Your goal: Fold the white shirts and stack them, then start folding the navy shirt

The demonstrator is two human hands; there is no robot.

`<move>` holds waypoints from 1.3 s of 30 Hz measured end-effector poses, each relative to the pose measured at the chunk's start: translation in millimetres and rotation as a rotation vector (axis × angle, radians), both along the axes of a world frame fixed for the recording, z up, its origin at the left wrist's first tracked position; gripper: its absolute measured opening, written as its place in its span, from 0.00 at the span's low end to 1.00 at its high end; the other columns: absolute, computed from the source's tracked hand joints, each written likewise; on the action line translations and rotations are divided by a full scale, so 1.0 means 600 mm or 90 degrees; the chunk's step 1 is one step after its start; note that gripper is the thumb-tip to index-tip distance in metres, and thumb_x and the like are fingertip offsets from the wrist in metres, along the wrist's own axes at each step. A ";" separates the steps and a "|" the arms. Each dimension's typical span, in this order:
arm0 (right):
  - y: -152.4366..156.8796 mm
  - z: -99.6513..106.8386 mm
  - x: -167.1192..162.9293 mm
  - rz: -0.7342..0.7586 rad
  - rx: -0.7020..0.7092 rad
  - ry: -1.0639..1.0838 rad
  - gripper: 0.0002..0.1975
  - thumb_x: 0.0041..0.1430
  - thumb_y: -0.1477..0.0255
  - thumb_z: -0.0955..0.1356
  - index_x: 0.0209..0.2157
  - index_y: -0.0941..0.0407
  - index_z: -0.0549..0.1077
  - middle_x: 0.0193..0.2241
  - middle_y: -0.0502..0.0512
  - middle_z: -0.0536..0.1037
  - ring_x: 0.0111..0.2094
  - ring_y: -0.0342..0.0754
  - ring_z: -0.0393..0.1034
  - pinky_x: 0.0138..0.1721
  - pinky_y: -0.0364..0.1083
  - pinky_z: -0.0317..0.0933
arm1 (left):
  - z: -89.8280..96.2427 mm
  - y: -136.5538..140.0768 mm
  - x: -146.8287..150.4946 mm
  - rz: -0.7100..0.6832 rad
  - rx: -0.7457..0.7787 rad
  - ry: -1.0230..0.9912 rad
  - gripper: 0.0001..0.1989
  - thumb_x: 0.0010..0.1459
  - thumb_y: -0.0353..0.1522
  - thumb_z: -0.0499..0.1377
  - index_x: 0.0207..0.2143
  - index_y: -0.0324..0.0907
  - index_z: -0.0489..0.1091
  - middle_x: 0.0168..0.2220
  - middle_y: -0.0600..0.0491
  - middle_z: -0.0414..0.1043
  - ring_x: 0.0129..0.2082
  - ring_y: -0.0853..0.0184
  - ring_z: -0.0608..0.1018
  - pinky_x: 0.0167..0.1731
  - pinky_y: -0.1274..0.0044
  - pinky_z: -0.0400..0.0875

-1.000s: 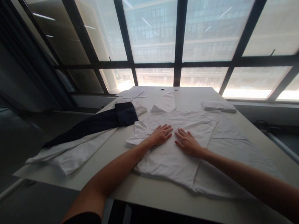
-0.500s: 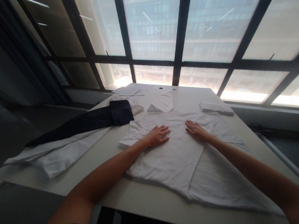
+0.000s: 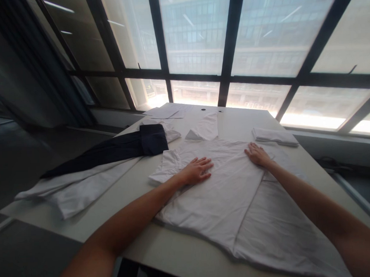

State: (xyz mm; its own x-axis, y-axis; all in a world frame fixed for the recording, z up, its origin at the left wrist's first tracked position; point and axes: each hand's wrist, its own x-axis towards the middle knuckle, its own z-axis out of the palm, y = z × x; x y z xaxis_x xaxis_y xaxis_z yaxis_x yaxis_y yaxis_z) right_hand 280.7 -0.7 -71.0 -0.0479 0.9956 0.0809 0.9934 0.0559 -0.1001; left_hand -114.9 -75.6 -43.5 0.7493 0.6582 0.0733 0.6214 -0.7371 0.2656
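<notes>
A white garment point(image 3: 213, 211), possibly a lab coat or shirt, lies spread on the white table, its right part folded over along a slanting edge. On its left half rests my left hand point(image 3: 197, 171), flat with the fingers spread. My right hand point(image 3: 258, 154) presses on the cloth near the upper right of the garment, palm down and fingers stretched out. Neither hand grips the fabric. A pointed piece of white cloth point(image 3: 204, 128) sticks out beyond the garment's far edge.
Left on the table point(image 3: 115, 229) lie dark navy clothing point(image 3: 117, 148) and white cloth point(image 3: 79, 193) beneath it. A folded white cloth point(image 3: 274, 136) sits at the right edge. Paper sheets point(image 3: 161, 112) are at the far left, before the large windows point(image 3: 195, 34).
My right hand has slid to the right across the garment, smoothing the cloth under it. My left hand stays nearly in place. The view has shifted slightly.
</notes>
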 end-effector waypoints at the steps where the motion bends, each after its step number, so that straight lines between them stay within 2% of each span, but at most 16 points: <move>1: 0.005 0.000 0.005 -0.018 0.002 0.007 0.35 0.73 0.57 0.50 0.69 0.67 0.55 0.71 0.72 0.53 0.72 0.59 0.44 0.68 0.60 0.42 | 0.000 0.000 0.000 0.001 -0.001 -0.001 0.28 0.70 0.46 0.51 0.69 0.49 0.58 0.72 0.49 0.51 0.72 0.56 0.53 0.69 0.58 0.43; 9: 0.031 -0.005 0.034 -0.202 0.030 0.048 0.34 0.72 0.58 0.49 0.66 0.66 0.61 0.69 0.73 0.57 0.70 0.62 0.50 0.66 0.62 0.46 | 0.000 -0.002 -0.002 0.004 -0.012 -0.007 0.28 0.70 0.46 0.52 0.69 0.50 0.58 0.72 0.50 0.50 0.72 0.57 0.53 0.69 0.59 0.43; 13: 0.028 -0.006 0.028 -0.203 0.058 0.041 0.33 0.72 0.59 0.50 0.64 0.67 0.64 0.67 0.75 0.61 0.68 0.62 0.53 0.64 0.62 0.49 | -0.002 0.001 -0.002 -0.003 -0.003 -0.004 0.29 0.71 0.46 0.51 0.70 0.50 0.56 0.73 0.50 0.47 0.72 0.56 0.52 0.69 0.58 0.42; 17: 0.027 -0.007 0.020 -0.230 0.065 0.024 0.31 0.72 0.60 0.51 0.63 0.64 0.66 0.64 0.72 0.65 0.66 0.61 0.57 0.63 0.59 0.51 | -0.002 0.003 -0.004 -0.041 -0.007 0.033 0.30 0.72 0.47 0.47 0.72 0.51 0.50 0.74 0.51 0.43 0.73 0.55 0.49 0.69 0.55 0.39; 22: 0.030 -0.007 0.015 -0.231 0.064 0.015 0.29 0.72 0.61 0.53 0.61 0.65 0.68 0.62 0.73 0.67 0.64 0.62 0.58 0.61 0.58 0.52 | 0.021 0.005 0.006 -0.028 -0.044 0.117 0.30 0.72 0.49 0.44 0.73 0.53 0.47 0.75 0.51 0.39 0.74 0.53 0.44 0.67 0.51 0.39; 25: 0.030 -0.006 0.014 -0.229 0.074 0.016 0.29 0.72 0.61 0.53 0.60 0.65 0.69 0.61 0.74 0.68 0.63 0.62 0.59 0.60 0.58 0.53 | 0.038 0.012 0.046 0.005 -0.060 0.149 0.30 0.72 0.49 0.46 0.71 0.51 0.53 0.74 0.48 0.45 0.72 0.50 0.50 0.66 0.51 0.46; 28: 0.031 -0.006 0.013 -0.237 0.080 0.018 0.29 0.72 0.62 0.53 0.59 0.65 0.70 0.60 0.74 0.69 0.63 0.62 0.60 0.59 0.57 0.54 | 0.041 0.024 0.119 0.025 -0.009 0.109 0.28 0.73 0.46 0.43 0.69 0.45 0.57 0.71 0.46 0.54 0.70 0.54 0.58 0.66 0.57 0.52; 30: 0.031 -0.007 0.012 -0.241 0.086 0.017 0.29 0.71 0.62 0.54 0.59 0.65 0.70 0.60 0.73 0.70 0.62 0.61 0.61 0.59 0.57 0.54 | 0.032 0.034 0.173 0.018 0.036 0.083 0.29 0.73 0.46 0.42 0.70 0.42 0.54 0.72 0.45 0.52 0.71 0.57 0.55 0.68 0.59 0.50; 33: 0.030 -0.007 0.010 -0.242 0.097 0.014 0.28 0.71 0.62 0.54 0.57 0.66 0.71 0.59 0.72 0.71 0.61 0.61 0.62 0.59 0.56 0.55 | 0.013 0.054 0.237 0.019 0.066 0.072 0.32 0.73 0.47 0.40 0.71 0.41 0.50 0.74 0.44 0.45 0.73 0.57 0.49 0.69 0.57 0.45; 36: 0.029 -0.007 0.008 -0.240 0.106 0.014 0.28 0.70 0.62 0.55 0.56 0.66 0.73 0.58 0.72 0.72 0.60 0.61 0.63 0.58 0.56 0.55 | -0.004 0.080 0.259 0.034 0.040 0.077 0.34 0.73 0.49 0.38 0.72 0.39 0.49 0.74 0.44 0.43 0.73 0.55 0.48 0.68 0.55 0.45; 39: 0.028 -0.007 0.008 -0.240 0.107 0.019 0.28 0.70 0.62 0.55 0.56 0.65 0.72 0.59 0.72 0.71 0.61 0.61 0.62 0.59 0.56 0.55 | -0.016 0.104 0.238 0.056 0.028 0.075 0.33 0.73 0.49 0.37 0.72 0.41 0.50 0.74 0.47 0.44 0.73 0.56 0.48 0.69 0.56 0.44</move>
State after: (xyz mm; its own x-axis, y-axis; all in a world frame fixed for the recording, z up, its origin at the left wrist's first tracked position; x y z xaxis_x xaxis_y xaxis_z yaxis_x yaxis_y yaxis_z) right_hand 285.3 16.2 -75.4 0.3232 0.9153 0.2402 0.9439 -0.2938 -0.1504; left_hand 27.7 -13.4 -53.4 0.6939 0.7198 0.0190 0.7091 -0.6877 0.1557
